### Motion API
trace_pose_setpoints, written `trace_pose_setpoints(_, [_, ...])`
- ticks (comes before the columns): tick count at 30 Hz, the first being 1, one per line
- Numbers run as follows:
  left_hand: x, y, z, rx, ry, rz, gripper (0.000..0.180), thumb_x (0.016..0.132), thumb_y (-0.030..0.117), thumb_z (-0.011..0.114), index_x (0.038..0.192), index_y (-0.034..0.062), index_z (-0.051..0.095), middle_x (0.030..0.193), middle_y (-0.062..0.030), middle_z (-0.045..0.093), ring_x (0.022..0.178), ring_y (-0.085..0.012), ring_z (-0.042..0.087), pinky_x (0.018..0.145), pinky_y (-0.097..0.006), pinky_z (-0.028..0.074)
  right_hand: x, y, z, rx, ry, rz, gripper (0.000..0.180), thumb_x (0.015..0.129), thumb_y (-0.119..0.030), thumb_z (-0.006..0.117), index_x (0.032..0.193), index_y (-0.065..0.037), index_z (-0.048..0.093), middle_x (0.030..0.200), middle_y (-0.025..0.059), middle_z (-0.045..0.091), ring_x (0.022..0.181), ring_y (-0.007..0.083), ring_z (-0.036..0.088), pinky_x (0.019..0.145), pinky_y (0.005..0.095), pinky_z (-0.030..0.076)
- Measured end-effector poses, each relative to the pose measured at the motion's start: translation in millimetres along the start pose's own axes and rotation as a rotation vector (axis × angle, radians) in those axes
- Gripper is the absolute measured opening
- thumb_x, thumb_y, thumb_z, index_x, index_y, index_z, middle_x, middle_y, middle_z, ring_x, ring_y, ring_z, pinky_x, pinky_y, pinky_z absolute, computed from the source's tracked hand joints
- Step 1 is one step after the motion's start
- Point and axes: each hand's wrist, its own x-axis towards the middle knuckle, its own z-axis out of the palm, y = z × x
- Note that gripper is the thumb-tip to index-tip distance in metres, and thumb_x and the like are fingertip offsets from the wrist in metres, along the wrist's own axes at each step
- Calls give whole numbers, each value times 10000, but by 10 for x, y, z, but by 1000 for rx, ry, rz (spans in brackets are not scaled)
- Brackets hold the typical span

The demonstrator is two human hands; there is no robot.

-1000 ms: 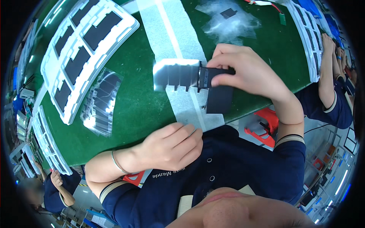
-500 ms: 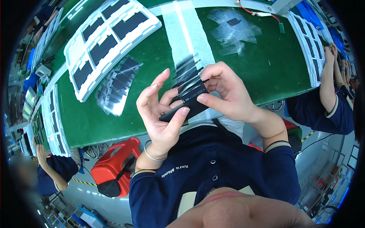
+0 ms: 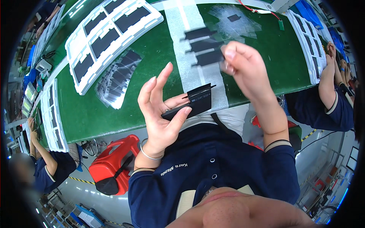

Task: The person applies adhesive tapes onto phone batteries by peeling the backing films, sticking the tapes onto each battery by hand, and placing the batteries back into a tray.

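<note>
My left hand [image 3: 159, 114] grips a thin black rectangular piece [image 3: 200, 107] by its left end, thumb in front and two fingers raised. Along the top edge of that piece stands a black strip [image 3: 198, 91] with small tabs. My right hand [image 3: 245, 62] is up and to the right, thumb and fingers pinched on a clear film sheet [image 3: 206, 46] that carries several black tabbed strips. Motion blurs the sheet slightly, and it is apart from the black piece. On the table to the left lies a fanned pile of similar film sheets [image 3: 118, 79].
White trays [image 3: 89, 43] with black flat pieces sit at the back left; another tray stack [image 3: 312, 72] stands at the right edge. Loose clear films [image 3: 234, 24] lie at the back right of the green table [image 3: 102, 127]. A red stool [image 3: 116, 163] and co-workers flank me.
My right hand has moved up and away from the black piece, carrying the film sheet. One black strip now shows along the piece's top edge. My left hand has stayed nearly in place.
</note>
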Motion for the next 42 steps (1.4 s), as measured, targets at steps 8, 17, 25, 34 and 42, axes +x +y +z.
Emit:
trace_pose_setpoints(8, [9, 28, 18, -249, 80, -119, 819, 700, -141, 585, 1336, 101, 129, 1345, -289, 248, 967, -247, 595, 799, -292, 514, -84, 84, -138, -419, -190, -105, 142, 762, -137, 656, 837, -24, 611, 738, 16, 570, 705, 117, 534, 606, 233, 413])
trace_pose_setpoints(17, [191, 76, 13, 266, 82, 105, 341, 649, -31, 689, 975, 10, 597, 1082, -139, 533, 907, -198, 538, 749, -290, 437, -321, 235, 188, -407, -51, -305, 154, 675, -33, 705, 727, 10, 566, 667, 52, 517, 597, 130, 477, 548, 250, 379])
trace_pose_setpoints(25, [268, 70, 51, 273, 102, 126, 166, 639, -35, 686, 795, 2, 645, 922, -97, 588, 874, -211, 544, 732, -296, 444, -321, 217, 220, -444, -44, -411, 137, 679, -13, 693, 795, 9, 622, 709, 73, 567, 630, 143, 533, 564, 253, 407])
trace_pose_setpoints(34, [324, 13, 215, 590, 194, 561, 187, 583, -47, 705, 743, 20, 635, 787, -75, 611, 843, -231, 587, 866, -402, 403, -336, 245, 275, -810, 174, -876, 242, 546, 12, 700, 777, 2, 629, 640, 54, 558, 510, 176, 507, 439, 270, 383])
trace_pose_setpoints(42, [166, 55, 459, 1008, 122, 485, 567, 724, 395, 645, 1070, -46, 559, 1113, -183, 480, 1084, -349, 418, 941, -491, 302, -271, 362, 348, -926, 386, -1055, 255, 558, 6, 673, 808, -3, 625, 653, 44, 557, 487, 178, 493, 418, 274, 372])
